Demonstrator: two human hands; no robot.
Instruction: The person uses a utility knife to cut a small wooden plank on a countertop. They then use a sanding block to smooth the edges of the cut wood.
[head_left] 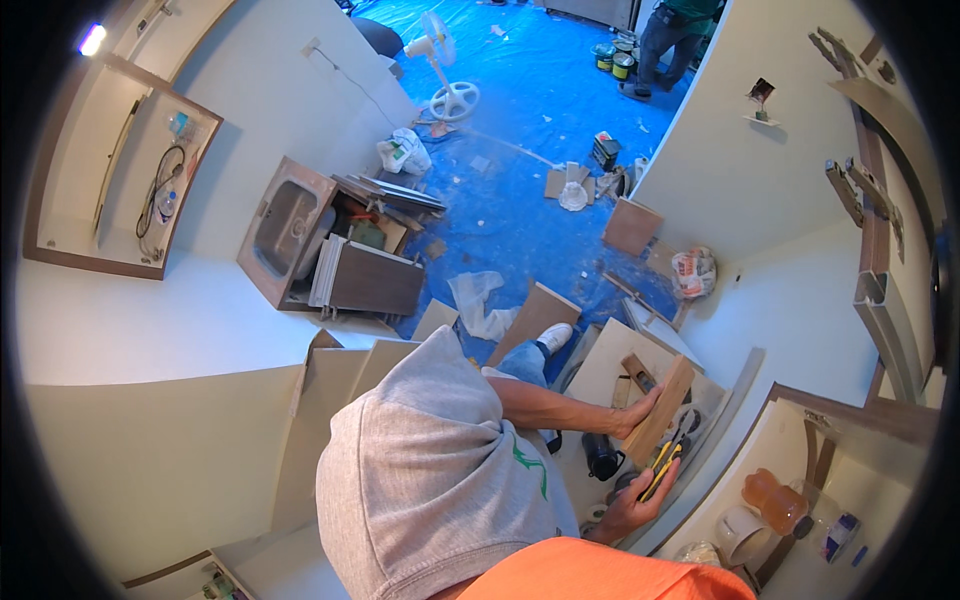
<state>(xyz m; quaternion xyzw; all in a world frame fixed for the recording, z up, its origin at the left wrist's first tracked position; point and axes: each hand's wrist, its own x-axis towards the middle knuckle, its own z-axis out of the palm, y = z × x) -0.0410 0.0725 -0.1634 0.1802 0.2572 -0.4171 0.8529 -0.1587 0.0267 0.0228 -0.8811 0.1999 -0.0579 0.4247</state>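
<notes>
My left hand (638, 412) is closed round the edge of a narrow brown wooden board (662, 412), which is held tilted above a pale work surface (610, 352). In my right hand (630, 508), just below the board's near end, is a yellow and black utility knife (660, 468); its blade cannot be made out. Beyond the board, a wooden hand plane (638, 374) lies on the work surface. A black cylindrical object (602, 456) is beside my left wrist. Other small tools are partly hidden behind the board.
Cabinet panels (375, 278) lean by a sink unit (290, 230) at left. Blue sheeting (520, 200) covers the floor, with scraps, a plastic bag (693, 272) and a white fan (440, 65). An open cabinet at lower right holds a bottle (775, 500). Another person (668, 50) stands far back.
</notes>
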